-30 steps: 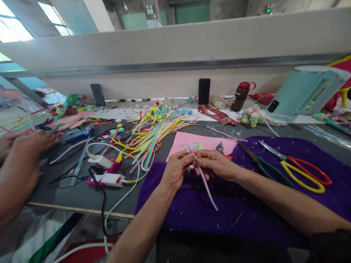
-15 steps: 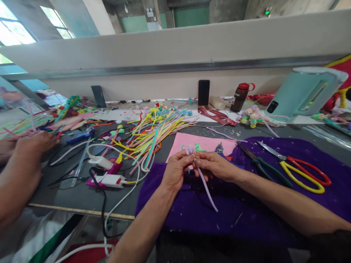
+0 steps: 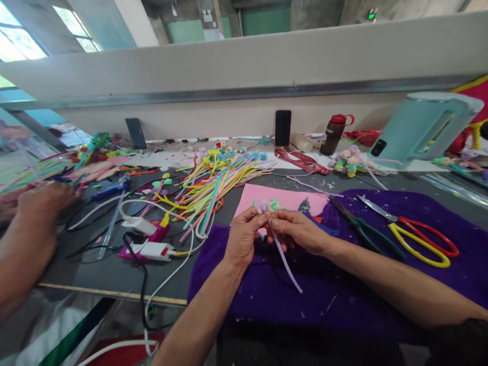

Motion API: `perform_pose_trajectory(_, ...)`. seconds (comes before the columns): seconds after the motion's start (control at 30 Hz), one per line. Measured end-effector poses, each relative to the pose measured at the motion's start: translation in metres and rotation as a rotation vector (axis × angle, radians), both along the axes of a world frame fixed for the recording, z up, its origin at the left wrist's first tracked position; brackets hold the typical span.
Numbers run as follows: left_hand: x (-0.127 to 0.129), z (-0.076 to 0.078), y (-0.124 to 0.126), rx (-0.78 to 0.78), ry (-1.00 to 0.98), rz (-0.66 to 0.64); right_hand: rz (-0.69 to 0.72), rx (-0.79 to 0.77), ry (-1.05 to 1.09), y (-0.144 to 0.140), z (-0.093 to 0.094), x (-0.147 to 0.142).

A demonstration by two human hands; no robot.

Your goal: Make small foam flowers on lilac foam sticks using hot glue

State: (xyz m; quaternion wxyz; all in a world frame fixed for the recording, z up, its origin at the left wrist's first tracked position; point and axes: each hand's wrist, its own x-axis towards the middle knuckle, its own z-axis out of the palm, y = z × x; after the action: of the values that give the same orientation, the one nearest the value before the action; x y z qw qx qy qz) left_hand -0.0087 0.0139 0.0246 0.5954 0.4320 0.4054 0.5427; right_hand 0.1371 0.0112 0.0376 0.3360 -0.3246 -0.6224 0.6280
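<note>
My left hand (image 3: pixel 246 231) pinches a small lilac pipe-cleaner flower (image 3: pixel 263 206), whose fluffy head shows above the fingertips. Close against it, my right hand (image 3: pixel 297 230) has its thumb and fingers closed at the flower's base. From between the hands a lilac pipe-cleaner stem (image 3: pixel 286 267) hangs down to the right. Both hands are raised over a purple cloth (image 3: pixel 259 290) and the near edge of a pink sheet (image 3: pixel 251 195). The exact spot where the fingertips meet the flower is partly hidden.
Green-handled pliers (image 3: pixel 366 234) and red-and-yellow scissors (image 3: pixel 419 236) lie on the cloth at right. Pipe cleaners (image 3: pixel 217 183) are heaped left of centre, beside a power strip (image 3: pixel 148 244) with cables. A co-worker's hand (image 3: pixel 46 208) is at far left. A kettle (image 3: pixel 423 129) and bottle (image 3: pixel 334 134) stand behind.
My hands stay together on the flower, with only a slight shift of the fingers and flower head. The co-worker's hand at far left has moved a little.
</note>
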Motion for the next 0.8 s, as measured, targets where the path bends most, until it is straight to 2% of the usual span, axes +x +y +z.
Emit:
perform_pose_trajectory(0.1, 0.0, -0.001, -0.001, 0.065, 0.073, 0.014, -0.096, 0.001, 0.01, -0.002, -0.001, -0.002)
perform_pose_trajectory(0.2, -0.001, 0.0, -0.001, 0.064, 0.078, -0.009, -0.142, 0.002, 0.008, -0.003, 0.0, -0.002)
perform_pose_trajectory(0.37, -0.001, 0.006, -0.004, -0.009, 0.012, -0.098, -0.131, 0.026, 0.008, -0.004, 0.002, -0.001)
perform_pose_trajectory(0.63, 0.002, 0.009, -0.007, 0.035, -0.006, -0.148, -0.135, -0.084, 0.16, -0.001, 0.0, -0.001)
perform_pose_trajectory(0.8, -0.001, 0.009, -0.001, -0.093, -0.13, -0.195, -0.111, -0.087, 0.228, 0.004, -0.001, 0.002)
